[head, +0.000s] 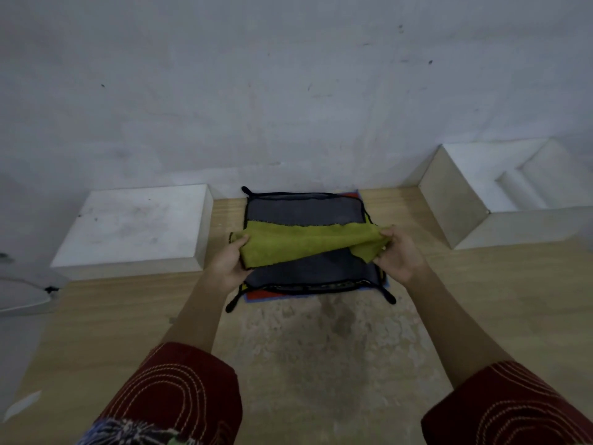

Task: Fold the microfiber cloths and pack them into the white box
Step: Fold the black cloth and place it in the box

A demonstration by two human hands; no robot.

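A stack of flat microfiber cloths (305, 211) lies on the wooden table against the wall, its top one grey with black trim; red and blue edges show underneath. The top cloth has a yellow-green side (301, 242), and its near edge is lifted and folded back across the middle. My left hand (229, 264) grips the cloth's left end and my right hand (399, 255) pinches its right end. An open white box (455, 213) stands at the right, its inside showing white inner walls. A white box lid (134, 226) lies flat at the left.
The wooden table (321, 364) has a worn grey patch in front of the cloths. A grey-white wall rises right behind them. A pale object (22, 290) pokes in at the left edge. My red embroidered sleeves fill the bottom corners.
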